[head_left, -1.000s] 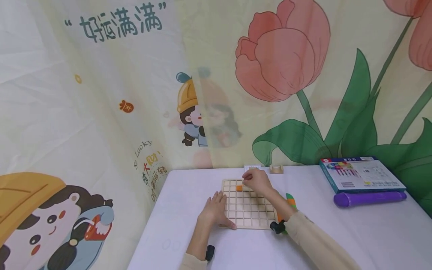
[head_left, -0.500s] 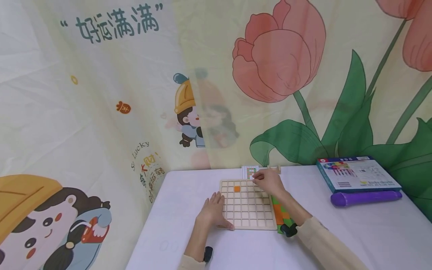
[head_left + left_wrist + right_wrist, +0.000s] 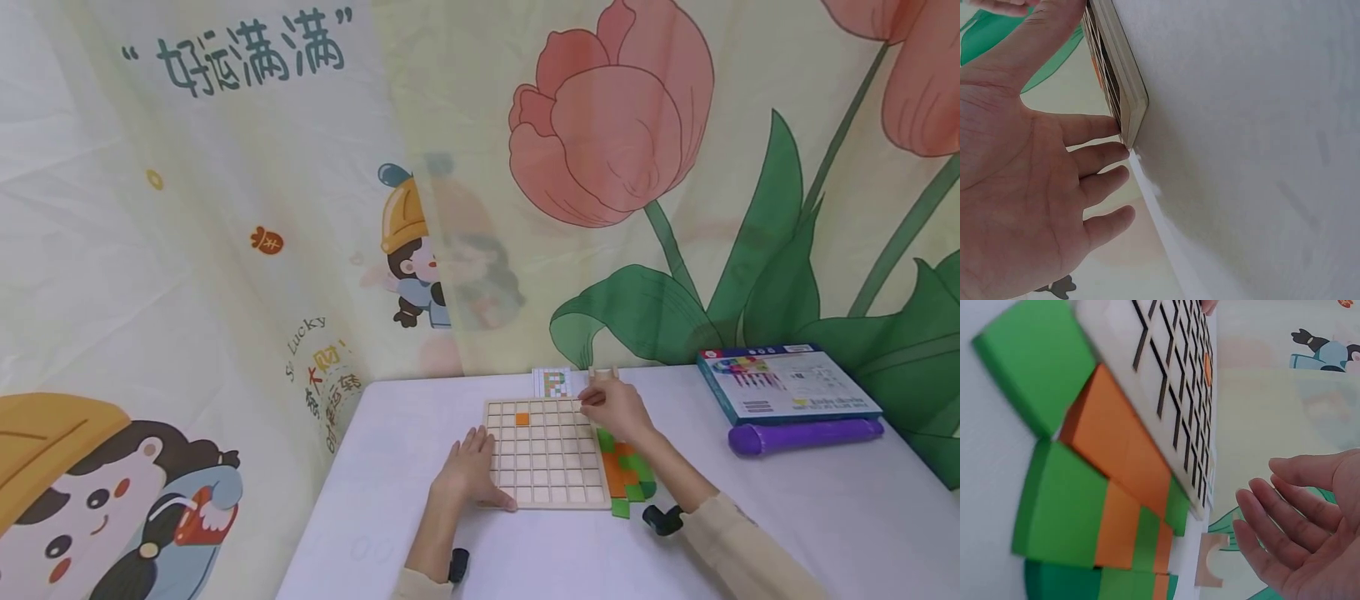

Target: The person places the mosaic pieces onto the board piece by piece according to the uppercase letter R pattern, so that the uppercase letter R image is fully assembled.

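A square wooden grid board (image 3: 551, 457) lies on the white table, with one orange tile (image 3: 522, 419) in a cell near its far left. My left hand (image 3: 468, 475) rests at the board's left edge; its fingers (image 3: 1100, 156) and thumb are extended along the rim. At the far right corner of the board hovers my right hand (image 3: 618, 410). In the right wrist view its fingers (image 3: 1272, 525) are loosely bent, thumb apart from them, with nothing between. Green and orange tiles (image 3: 622, 471) lie in a cluster against the board's right side.
Behind the board are a pattern card (image 3: 553, 382) and a small notched wooden piece (image 3: 602, 373). A flat box (image 3: 787, 383) and a purple cylindrical object (image 3: 806, 436) lie at the right. A printed cloth hangs behind the table.
My right hand has moved right, from beside the orange tile to the board's far right corner, uncovering the card and the tile cluster. The left hand has stayed at the board's edge.
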`<state>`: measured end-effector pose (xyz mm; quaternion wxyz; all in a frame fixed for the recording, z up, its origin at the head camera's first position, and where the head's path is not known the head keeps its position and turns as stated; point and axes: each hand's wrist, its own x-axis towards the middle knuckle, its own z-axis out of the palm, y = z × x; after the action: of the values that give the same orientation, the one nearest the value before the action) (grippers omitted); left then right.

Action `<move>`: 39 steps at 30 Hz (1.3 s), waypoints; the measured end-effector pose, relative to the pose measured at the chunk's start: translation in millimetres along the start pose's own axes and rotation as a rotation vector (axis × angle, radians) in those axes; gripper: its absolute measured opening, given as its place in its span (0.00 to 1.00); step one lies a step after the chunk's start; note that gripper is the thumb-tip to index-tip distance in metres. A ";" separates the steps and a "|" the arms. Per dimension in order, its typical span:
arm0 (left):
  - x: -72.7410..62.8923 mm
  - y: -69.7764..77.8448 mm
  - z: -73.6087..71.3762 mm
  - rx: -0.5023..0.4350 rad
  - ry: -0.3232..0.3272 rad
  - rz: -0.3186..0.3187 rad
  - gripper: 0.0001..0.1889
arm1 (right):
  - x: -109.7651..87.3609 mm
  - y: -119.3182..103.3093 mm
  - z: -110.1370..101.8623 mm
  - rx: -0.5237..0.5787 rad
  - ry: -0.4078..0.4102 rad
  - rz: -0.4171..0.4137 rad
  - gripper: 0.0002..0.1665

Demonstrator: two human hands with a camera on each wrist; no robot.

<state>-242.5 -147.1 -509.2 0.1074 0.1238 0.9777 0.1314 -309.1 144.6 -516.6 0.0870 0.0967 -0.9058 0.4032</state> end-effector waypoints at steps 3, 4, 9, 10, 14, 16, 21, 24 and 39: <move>0.7 -0.1 0.3 0.002 -0.001 0.003 0.66 | -4.5 3.6 -3.0 -0.025 -0.025 0.015 0.09; 0.8 0.0 0.3 0.002 -0.002 0.003 0.66 | -6.0 4.7 -3.8 -0.028 -0.036 0.024 0.09; -0.2 0.6 -0.5 0.002 0.003 -0.003 0.67 | -12.3 9.4 -7.1 -0.061 -0.104 0.037 0.10; -0.1 0.6 -0.6 0.002 0.004 -0.004 0.67 | -13.0 10.3 -7.8 -0.075 -0.115 0.038 0.10; 0.2 -0.2 -1.0 0.002 0.009 -0.002 0.66 | -14.6 12.4 -10.0 -0.134 -0.173 0.056 0.12; -0.3 -0.4 -1.8 0.006 0.008 -0.001 0.66 | -15.3 13.1 -10.3 -0.149 -0.199 0.060 0.14; -2.1 -1.2 -2.5 0.007 0.003 0.001 0.66 | -16.8 13.6 -9.1 -0.181 -0.213 0.078 0.14; -1.7 -2.4 -1.2 0.004 0.001 0.002 0.67 | -17.3 14.4 -7.7 -0.202 -0.199 0.111 0.14; 1.4 -2.1 1.6 0.007 0.000 0.011 0.66 | -14.7 22.5 -11.7 -0.117 -0.144 0.115 0.13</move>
<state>-243.9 -148.3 -511.6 0.1063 0.1295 0.9775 0.1283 -299.5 169.7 -528.4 0.0039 0.0682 -0.9358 0.3457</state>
